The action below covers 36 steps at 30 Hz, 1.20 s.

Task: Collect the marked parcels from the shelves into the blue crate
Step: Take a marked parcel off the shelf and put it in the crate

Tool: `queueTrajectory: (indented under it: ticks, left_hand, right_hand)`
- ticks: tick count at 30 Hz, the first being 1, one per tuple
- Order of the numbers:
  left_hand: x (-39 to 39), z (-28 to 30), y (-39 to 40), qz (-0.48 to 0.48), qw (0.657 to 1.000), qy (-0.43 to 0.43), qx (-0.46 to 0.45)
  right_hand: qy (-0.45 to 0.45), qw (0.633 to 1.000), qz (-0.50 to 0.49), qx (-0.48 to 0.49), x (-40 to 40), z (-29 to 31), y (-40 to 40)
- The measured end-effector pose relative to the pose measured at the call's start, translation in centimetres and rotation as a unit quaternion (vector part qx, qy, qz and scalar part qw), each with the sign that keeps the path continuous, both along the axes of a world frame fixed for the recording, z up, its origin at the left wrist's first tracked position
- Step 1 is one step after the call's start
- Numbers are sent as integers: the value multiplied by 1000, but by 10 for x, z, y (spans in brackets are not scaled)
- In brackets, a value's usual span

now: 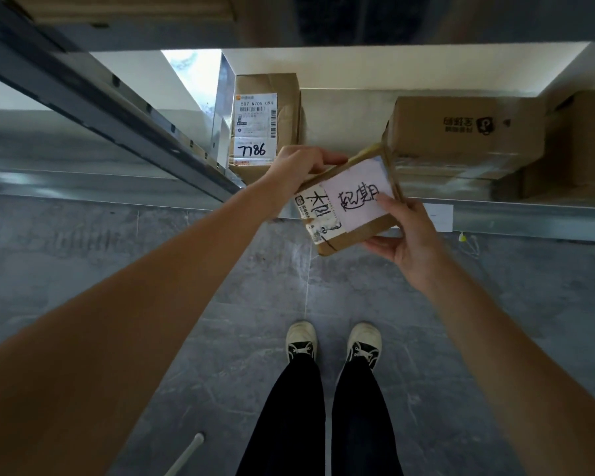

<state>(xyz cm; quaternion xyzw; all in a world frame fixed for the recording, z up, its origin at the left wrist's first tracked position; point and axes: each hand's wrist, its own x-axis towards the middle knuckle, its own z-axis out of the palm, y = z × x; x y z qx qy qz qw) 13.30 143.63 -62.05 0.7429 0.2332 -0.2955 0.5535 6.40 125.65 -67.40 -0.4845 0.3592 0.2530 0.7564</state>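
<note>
Both forearms are filling the bottom of my view, and beyond them I am holding one small parcel (pixel 349 204) off the shelf (pixel 340 121), tilted, above the floor (pixel 220 304) just in front of the shelf edge. My left hand (pixel 298 170) is gripping its far upper corner with the fingers curled over the edge, and my right hand (pixel 404 235) is clamped on its near right side, thumb lying on the white handwritten label (pixel 354 197). I am judging this as mid-collection: one marked parcel is in hand but not yet dropped off. A parcel numbered 7786 (pixel 263 125) and a larger box (pixel 468 132) are still sitting on the shelf, well apart from each other. Whether either counts as marked I cannot say. The blue crate is not showing anywhere, so I cannot tell how much is already collected. A further box at the right is being cut off by the frame, and the upper shelf is dark and hard to read.
</note>
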Motion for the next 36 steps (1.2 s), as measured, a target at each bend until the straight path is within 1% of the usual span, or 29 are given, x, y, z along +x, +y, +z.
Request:
queueTrajectory:
  ticks: [5, 7, 8, 11, 13, 16, 19, 24, 27, 28, 33, 36]
  left_hand:
    - [-30, 1, -1, 99, 993, -69, -16]
    - [-36, -1, -2, 146, 984, -99, -1]
    - [-39, -2, -3, 176, 979, -98, 10]
    - [-57, -1, -11, 288, 957, -28, -6]
    - [-76, 2, -16, 312, 950, -23, -4]
    - [-108, 8, -24, 304, 951, -38, -54]
    - [-127, 16, -27, 276, 959, -33, -63]
    - [-121, 58, -26, 203, 972, -104, -56]
    - [-122, 80, -28, 156, 978, -132, -41]
    - [-123, 85, -30, 145, 980, -133, -37]
    - [-139, 113, -55, 126, 983, -123, -45]
    - [-148, 133, -76, 92, 986, -127, -58]
  right_hand:
    - [-13, 1000, 1, 7, -14, 8, 10]
    - [-15, 1000, -7, 17, -20, 10, 12]
    - [-15, 1000, -9, 14, -24, 10, 13]
    - [-19, 1000, -11, -18, -37, 10, 17]
    - [-26, 999, -16, -31, -46, 13, 20]
    - [-29, 998, -37, -52, -52, 23, 24]
    - [-35, 995, -43, -78, -56, 41, 23]
    - [-75, 985, 45, -150, -64, 88, 11]
    - [-117, 961, 81, -238, -70, 107, 2]
    - [-130, 955, 84, -251, -74, 112, -1]
    - [-130, 954, 50, -266, -95, 146, -22]
    - [-139, 953, 21, -269, -114, 175, -39]
